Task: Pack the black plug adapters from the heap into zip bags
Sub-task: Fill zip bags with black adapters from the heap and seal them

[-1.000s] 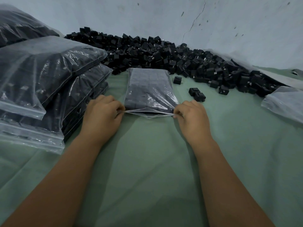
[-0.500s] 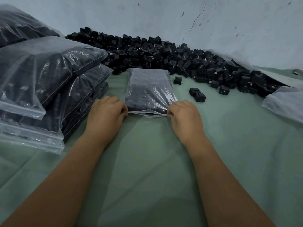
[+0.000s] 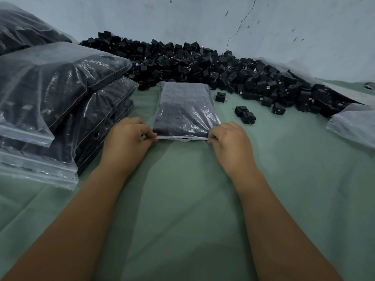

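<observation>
Right hand (image 3: 229,142) slid back right along zip bag (image 3: 185,110) seal; left hand (image 3: 127,142) also pinching seal.

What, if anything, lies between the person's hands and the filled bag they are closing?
Nothing visible. The left hand and right hand each already pinch an end of the zip bag's mouth strip. The loose adapters lie off to its right, on the green cloth.

Glossy, crinkled clear plastic zip bag (image 3: 185,110); matt black plastic adapters (image 3: 203,65); smooth matt green cloth (image 3: 182,199); rough cracked wall (image 3: 284,27).
</observation>
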The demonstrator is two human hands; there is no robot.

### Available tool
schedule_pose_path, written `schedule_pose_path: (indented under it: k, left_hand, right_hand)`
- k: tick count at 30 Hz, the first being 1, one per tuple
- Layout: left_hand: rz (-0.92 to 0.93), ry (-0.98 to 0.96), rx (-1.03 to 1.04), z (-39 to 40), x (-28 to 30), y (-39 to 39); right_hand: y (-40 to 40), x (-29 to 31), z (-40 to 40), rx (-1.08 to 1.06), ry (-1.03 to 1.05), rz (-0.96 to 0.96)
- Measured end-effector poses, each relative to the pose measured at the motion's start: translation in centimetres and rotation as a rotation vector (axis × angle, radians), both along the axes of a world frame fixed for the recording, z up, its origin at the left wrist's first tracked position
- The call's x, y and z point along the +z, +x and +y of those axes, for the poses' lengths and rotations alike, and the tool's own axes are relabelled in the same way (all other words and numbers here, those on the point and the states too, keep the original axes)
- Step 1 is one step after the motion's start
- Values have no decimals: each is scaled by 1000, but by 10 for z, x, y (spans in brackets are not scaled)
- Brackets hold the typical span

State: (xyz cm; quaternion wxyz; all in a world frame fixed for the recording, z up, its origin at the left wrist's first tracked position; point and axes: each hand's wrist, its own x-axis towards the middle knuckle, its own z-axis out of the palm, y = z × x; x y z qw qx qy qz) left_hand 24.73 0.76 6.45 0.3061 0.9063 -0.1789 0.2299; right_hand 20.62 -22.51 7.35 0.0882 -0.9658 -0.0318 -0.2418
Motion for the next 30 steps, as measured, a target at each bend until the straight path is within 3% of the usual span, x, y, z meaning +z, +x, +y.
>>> schedule_pose_path:
  k: [14,20,30]
  left_hand:
    - [28,-27,-49,0,1,-2]
    - [50,-41,-40,0,2,-1]
    - [26,-27,-137,-1,4,-4]
  right_hand:
    - [3,-2,5,60,23,-4]
    - [1,-1,14,103,-100,-62]
    - [3,-2,11,72,-93,-77]
